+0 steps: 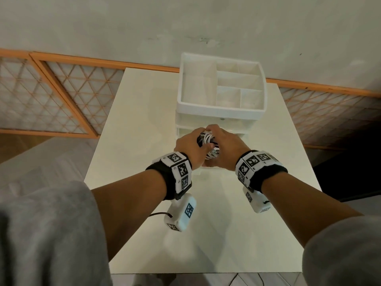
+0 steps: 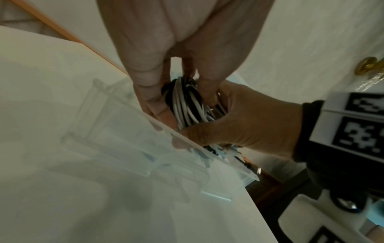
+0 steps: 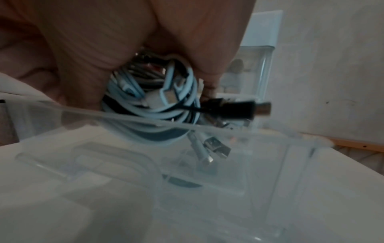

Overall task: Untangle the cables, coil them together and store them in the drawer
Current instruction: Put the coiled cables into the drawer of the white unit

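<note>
cables (image 1: 208, 141) — coiled, black and white, pinched between the fingers of our left hand (image 1: 190, 148) and right hand (image 1: 223, 145), half below the clear drawer (image 3: 207, 164) rim. storing step — next, we judge, lower and loosen both grips.

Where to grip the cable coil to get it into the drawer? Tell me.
Grip the coil across its bundled loops, from above, one hand on each side, as the left hand and right hand do. Leave the loose plugs hanging into the open drawer.
</note>
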Demonstrator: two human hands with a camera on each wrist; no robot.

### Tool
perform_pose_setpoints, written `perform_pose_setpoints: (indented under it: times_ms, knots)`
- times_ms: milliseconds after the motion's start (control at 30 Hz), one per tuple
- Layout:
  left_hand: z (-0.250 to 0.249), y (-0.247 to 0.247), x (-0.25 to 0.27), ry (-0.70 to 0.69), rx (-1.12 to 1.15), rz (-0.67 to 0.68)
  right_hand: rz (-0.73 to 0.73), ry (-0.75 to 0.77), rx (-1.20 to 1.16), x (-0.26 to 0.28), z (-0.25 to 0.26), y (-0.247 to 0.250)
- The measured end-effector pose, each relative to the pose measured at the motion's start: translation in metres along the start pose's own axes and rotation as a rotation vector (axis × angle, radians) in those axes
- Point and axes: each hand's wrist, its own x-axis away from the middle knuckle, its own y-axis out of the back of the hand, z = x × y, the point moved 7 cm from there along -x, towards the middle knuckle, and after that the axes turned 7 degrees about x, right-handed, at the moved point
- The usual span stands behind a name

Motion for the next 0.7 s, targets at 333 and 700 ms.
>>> perform_pose_setpoints:
  times_ms: [333,700]
  knots:
    - [0.022,-0.012,-0.022,0.184,-0.141,-0.008,-0.054,0.041,0.186,0.046,0.003,0.002]
    - [-0.004,-0.019,-0.005,0.131,-0.553,0.111,-0.107,0.071,0.29,0.049,-0.002,-0.046]
